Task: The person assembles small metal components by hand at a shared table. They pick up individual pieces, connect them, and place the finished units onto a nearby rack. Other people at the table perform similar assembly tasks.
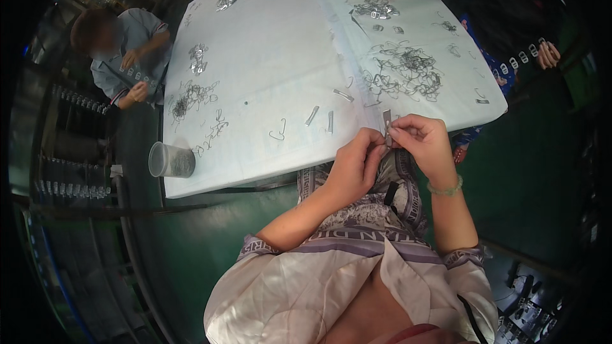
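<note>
My left hand [358, 160] and my right hand [422, 144] meet just over the near edge of the white table [280, 38]. Between their pinched fingertips stands a small flat grey metal piece [387, 118], its upper end sticking up. The fingers cover its lower end, and any smaller part there is hidden. To the left of my hands lie similar narrow metal pieces [312, 116], apart from each other. Two thin wire hooks [278, 129] rest farther left. Beyond my right hand spreads a loose heap of wire hooks [408, 71].
A clear plastic cup [171, 160] holding small dark parts stands at the table's near left corner. Small metal buckles [376, 8] lie in piles. A person [131, 57] at the left and another person [516, 13] at the far right handle strung metal parts. Racks [73, 188] line the left.
</note>
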`<state>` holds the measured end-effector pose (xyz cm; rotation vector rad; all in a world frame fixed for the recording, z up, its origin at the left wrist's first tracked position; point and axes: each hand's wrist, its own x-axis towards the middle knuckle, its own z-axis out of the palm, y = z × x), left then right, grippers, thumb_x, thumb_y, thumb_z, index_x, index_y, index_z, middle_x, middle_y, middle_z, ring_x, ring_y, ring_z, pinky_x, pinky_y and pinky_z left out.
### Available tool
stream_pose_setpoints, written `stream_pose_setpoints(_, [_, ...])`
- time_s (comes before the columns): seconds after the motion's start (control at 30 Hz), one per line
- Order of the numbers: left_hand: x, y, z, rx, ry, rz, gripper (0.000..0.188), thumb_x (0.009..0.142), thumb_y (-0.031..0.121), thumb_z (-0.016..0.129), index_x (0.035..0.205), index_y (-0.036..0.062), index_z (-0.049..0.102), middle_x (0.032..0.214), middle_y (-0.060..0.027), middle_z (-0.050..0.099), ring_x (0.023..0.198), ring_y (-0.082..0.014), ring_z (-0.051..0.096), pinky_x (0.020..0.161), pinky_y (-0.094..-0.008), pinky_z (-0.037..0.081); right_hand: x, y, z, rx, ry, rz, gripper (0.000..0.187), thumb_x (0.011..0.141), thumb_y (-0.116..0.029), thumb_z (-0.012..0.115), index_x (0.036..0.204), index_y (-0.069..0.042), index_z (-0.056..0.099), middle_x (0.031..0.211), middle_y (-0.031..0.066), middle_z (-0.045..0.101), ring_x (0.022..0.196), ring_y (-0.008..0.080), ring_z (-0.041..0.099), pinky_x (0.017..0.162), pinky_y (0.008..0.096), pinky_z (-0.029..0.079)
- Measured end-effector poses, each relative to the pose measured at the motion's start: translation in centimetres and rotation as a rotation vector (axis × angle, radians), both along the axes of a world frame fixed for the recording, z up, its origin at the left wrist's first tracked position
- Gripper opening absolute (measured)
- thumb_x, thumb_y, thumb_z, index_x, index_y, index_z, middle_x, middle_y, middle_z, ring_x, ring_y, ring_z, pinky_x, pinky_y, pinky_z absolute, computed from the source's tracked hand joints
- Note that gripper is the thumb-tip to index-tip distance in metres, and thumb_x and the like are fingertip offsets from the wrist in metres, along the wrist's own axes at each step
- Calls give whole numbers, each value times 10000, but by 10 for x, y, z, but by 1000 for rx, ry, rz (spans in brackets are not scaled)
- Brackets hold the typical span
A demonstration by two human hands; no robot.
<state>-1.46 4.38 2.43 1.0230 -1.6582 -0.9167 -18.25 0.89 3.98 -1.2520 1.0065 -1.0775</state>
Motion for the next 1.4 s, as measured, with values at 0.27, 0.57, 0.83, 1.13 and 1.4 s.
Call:
stream_pose_setpoints(0.27, [5,2,-6,77,-77,-6,105,906,5,556,987,6,490,796,-121,613,695,-188,604,647,-283,475,3,4,3,-94,89,16,87,839,3,652,894,70,653,750,57,654,660,87,613,603,217,485])
stream_pose_setpoints(0.57, [105,-37,-50,75,-447,422,90,819,29,641,885,7,698,915,-170,688,813,-276,682,711,-341,529,5,25,-11,-482,294,-71,54,786,38,662,828,48,629,754,101,616,678,172,610,633,259,465])
stream_pose_setpoints(0.83, [140,-92,-103,198,-1379,465,160,780,114,553,738,75,703,812,-148,686,794,-299,670,699,-408,536,1,32,-22,-501,341,-132,82,772,16,689,851,16,665,772,112,647,684,221,627,624,301,485])
stream_pose_setpoints(1.13, [124,-86,-61,-20,-734,463,69,753,63,608,759,-5,618,724,-163,663,644,-292,662,582,-355,523,-1,34,-32,-454,311,-244,83,808,-42,681,857,18,651,780,125,635,670,254,630,604,313,480])
stream_pose_setpoints(1.4, [22,-13,2,249,309,-159,41,896,7,594,931,-10,580,897,-27,606,846,-77,562,766,-229,452,9,40,-36,-403,229,-273,52,814,41,639,866,40,647,760,96,637,666,165,654,602,264,492])
